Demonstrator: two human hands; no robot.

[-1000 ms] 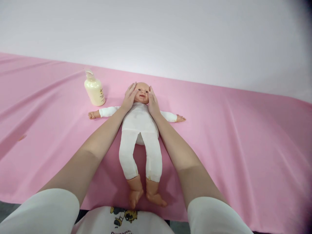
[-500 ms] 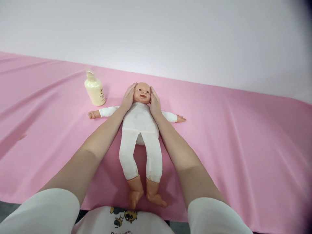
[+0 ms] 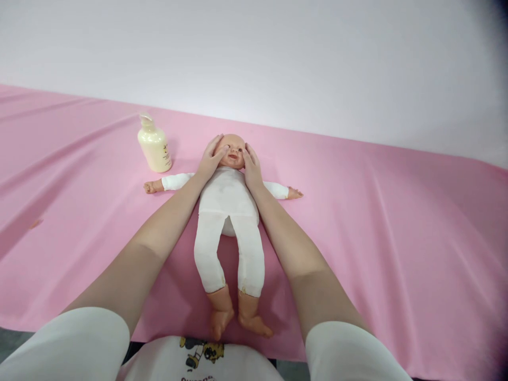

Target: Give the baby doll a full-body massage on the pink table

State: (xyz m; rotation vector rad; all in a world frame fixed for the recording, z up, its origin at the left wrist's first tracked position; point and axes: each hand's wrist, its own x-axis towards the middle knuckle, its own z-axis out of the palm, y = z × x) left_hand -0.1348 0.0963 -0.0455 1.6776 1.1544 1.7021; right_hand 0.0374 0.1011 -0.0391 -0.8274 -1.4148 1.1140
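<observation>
On its back lies a baby doll (image 3: 228,193) with a white cloth body, its head away from me and its bare feet towards me. My left hand (image 3: 210,159) cups the left side of the doll's head, fingers stretched along it and the thumb on the face beside one eye. Against the other side of the head rests my right hand (image 3: 252,163), its thumb near the other eye. Between them the two hands hold the head. The doll's arms reach out sideways, passing behind my wrists.
A cream-coloured pump bottle (image 3: 154,151) stands upright to the left, behind the doll's outstretched arm. Pink cloth (image 3: 357,222) with folds covers the table. Behind it rises a plain pale wall (image 3: 254,58).
My left thumb has moved inward from the side of the head onto the doll's face. The right thumb has shifted slightly inward near the eye. Doll and bottle stay put.
</observation>
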